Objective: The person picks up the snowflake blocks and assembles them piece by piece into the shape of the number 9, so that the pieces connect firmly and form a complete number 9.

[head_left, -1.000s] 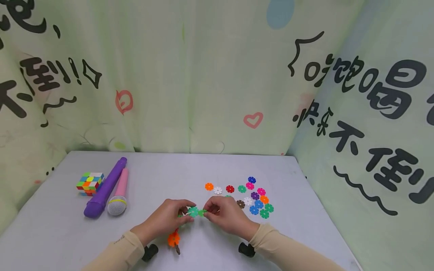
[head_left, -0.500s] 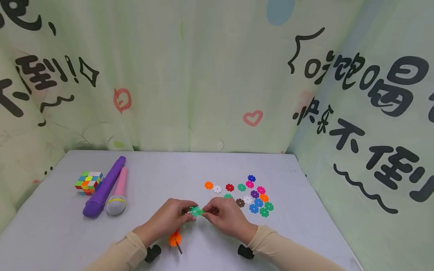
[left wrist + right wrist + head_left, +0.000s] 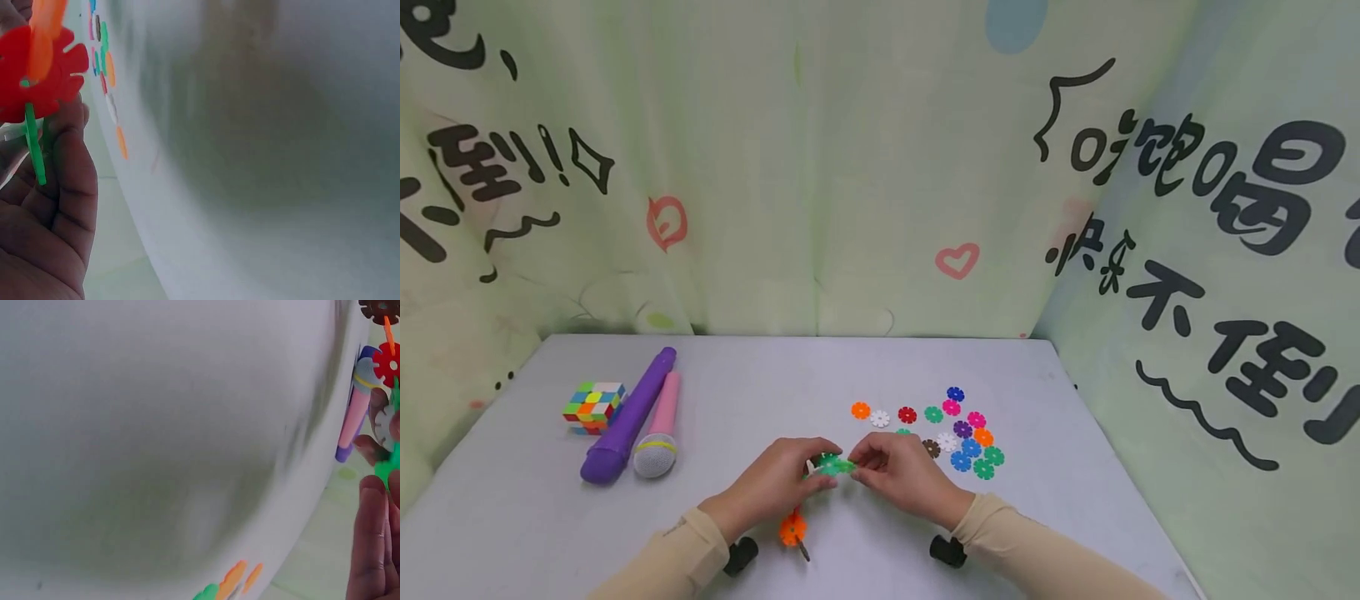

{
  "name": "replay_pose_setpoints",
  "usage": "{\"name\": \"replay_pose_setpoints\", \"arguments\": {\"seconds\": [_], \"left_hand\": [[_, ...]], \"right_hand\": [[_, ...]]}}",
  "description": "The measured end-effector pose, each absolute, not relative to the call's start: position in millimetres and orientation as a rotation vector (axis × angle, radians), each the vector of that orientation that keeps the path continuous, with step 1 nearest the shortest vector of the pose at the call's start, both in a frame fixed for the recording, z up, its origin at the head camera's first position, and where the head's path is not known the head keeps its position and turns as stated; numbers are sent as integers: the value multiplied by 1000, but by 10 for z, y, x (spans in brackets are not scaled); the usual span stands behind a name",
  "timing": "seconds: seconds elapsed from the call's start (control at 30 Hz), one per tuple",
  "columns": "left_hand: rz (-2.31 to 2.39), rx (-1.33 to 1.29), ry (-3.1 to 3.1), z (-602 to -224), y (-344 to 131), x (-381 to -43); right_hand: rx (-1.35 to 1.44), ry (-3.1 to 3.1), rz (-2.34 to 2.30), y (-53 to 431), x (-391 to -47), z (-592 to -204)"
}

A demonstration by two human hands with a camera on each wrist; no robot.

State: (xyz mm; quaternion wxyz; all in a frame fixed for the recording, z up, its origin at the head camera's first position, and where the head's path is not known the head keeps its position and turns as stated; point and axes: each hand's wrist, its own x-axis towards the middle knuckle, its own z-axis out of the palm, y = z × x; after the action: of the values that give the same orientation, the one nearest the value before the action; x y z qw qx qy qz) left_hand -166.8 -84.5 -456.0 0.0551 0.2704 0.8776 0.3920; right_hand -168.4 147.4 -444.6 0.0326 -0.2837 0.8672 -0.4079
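Note:
My left hand holds a chain of interlocking flower-shaped plastic discs above the table. Between the two hands a green disc shows, and my right hand pinches a lighter green disc at its right side. An orange disc with a brown one seen edge-on hangs below the left hand. A red disc and a green one lie close to the left fingers in the left wrist view. The right wrist view shows a white disc in the chain; fingers hide the joint between the green discs.
Loose discs of several colours, among them a blue disc, lie beyond the right hand. At the left stand a puzzle cube, a purple microphone-shaped stick and a pink toy microphone. Curtains border the white table.
The two green discs between the hands have come closer together and now overlap in the head view. The chain's hanging orange end has shifted slightly right with the left hand.

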Motion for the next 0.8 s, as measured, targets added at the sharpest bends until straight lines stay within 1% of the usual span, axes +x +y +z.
{"name": "replay_pose_setpoints", "arguments": {"seconds": [0.17, 0.33, 0.47, 0.63, 0.8], "left_hand": [[1173, 743, 2682, -4555, -897, -1667], [1168, 727, 2675, -4593, -969, -1671], [1150, 719, 2679, -4637, -1013, -1676], [1145, 733, 2677, -4674, -1023, -1679], [1153, 720, 2667, -4667, -1024, -1669]], "right_hand": [[-773, 2681, -1182, 1705, -1770, -4434], [-617, 2778, -1066, 2042, -1890, -4466], [-541, 2809, -964, 2198, -1949, -4522], [-527, 2848, -825, 2189, -1953, -4603], [-598, 2943, -684, 2067, -1952, -4627]]}}
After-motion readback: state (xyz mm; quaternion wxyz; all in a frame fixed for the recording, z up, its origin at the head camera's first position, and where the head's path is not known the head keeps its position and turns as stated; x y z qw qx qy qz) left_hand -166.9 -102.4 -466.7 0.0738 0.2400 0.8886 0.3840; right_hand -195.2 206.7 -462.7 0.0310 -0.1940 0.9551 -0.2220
